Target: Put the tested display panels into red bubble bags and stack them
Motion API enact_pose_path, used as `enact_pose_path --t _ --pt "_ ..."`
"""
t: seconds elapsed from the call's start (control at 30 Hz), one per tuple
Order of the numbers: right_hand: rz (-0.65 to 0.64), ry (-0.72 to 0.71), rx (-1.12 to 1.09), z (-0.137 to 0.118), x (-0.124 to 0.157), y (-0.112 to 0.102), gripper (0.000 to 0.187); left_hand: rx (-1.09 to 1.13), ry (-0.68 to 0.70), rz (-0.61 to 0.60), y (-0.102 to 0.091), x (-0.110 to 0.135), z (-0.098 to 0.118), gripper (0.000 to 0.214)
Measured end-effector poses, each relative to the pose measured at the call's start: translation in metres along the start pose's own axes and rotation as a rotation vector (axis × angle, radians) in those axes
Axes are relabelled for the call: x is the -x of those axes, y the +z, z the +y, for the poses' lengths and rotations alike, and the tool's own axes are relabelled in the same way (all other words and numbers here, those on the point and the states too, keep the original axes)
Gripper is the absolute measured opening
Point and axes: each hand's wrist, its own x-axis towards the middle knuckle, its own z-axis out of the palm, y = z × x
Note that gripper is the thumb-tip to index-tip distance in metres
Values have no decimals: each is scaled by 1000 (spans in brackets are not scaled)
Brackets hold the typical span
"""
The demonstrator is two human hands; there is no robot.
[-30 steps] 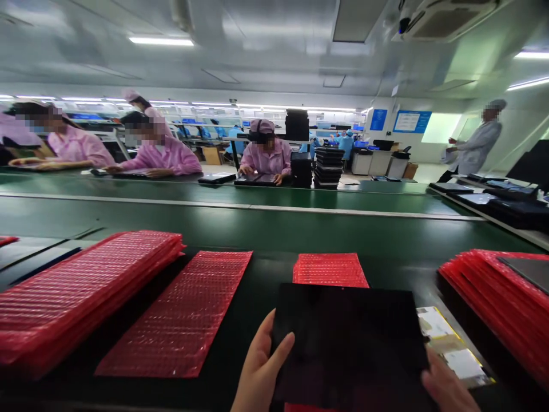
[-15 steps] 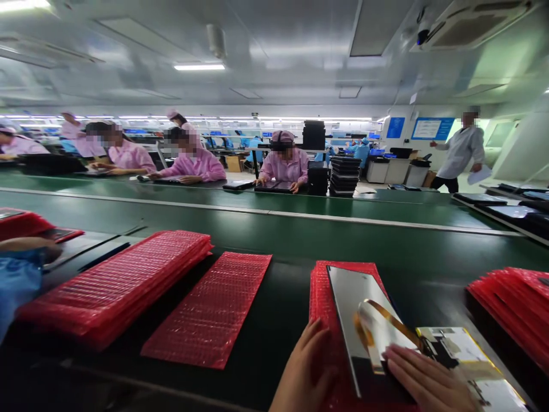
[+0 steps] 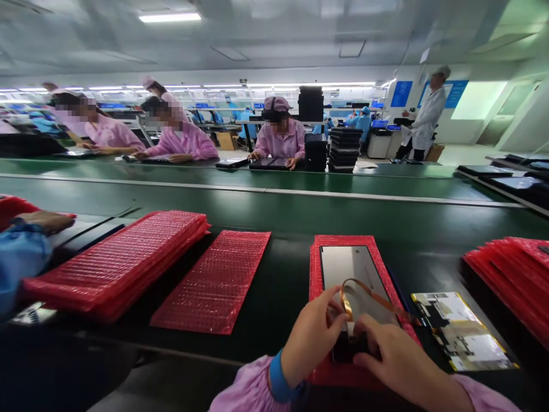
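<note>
Head view: both hands, left hand (image 3: 311, 337) and right hand (image 3: 394, 357), fingers curled, pinch the orange flex cable (image 3: 364, 294) on the panel (image 3: 349, 269) just ahead, so I'd bend it gently, no creasing.

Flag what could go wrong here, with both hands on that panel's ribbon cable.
The orange ribbon cable loops up off the panel; the left hand pinching it could crease or tear it. The right hand presses near the panel's lower edge, possibly smudging or stressing it.

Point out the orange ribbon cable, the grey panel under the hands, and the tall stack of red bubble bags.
orange ribbon cable (image 3: 377, 299), head view, on its arched strip.
grey panel (image 3: 348, 264), head view, bare upper face.
stack of red bubble bags (image 3: 124, 260), head view, top bag.
</note>
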Motion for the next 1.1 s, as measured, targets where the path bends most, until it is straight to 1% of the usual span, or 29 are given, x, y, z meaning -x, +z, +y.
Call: enact_pose_path --t 0.1,0.2,0.4,0.5,0.57,0.63,0.73,0.8,0.87,0.93,1.0,1.1 --pt "-63 34 -55 -11 -14 -10 29 -5 -23 -26 6 -8 1 60" --pt "-104 60 -109 -12 -20 -16 29 1 -43 -32 9 -12 -3 62" --pt "-130 83 -165 -9 -19 -9 29 21 -65 -7 12 -13 -8 60" --pt "-102 81 -165 -10 -17 -5 27 45 -70 18 14 -15 -11 61" --pt "-58 75 -149 -9 -15 -2 27 81 -69 38 14 -18 -13 61" --pt "16 62 -132 -7 -12 2 25 135 -64 59 14 -20 -16 61" --pt "184 15 -114 2 -7 8 20 211 -44 96 12 -20 -16 59" --pt "290 -34 -117 10 -5 11 30 239 -26 117 10 -16 -12 58" --pt "374 -76 -134 20 -5 11 39 264 11 105 6 -9 -5 57" --pt "479 -72 -177 33 -6 7 50 275 62 83 1 -1 1 55" --pt "633 -15 -272 49 -5 -1 66 246 93 106 -7 5 1 51" --pt "850 133 -509 75 2 -21 92 221 16 177 -22 8 -10 52"
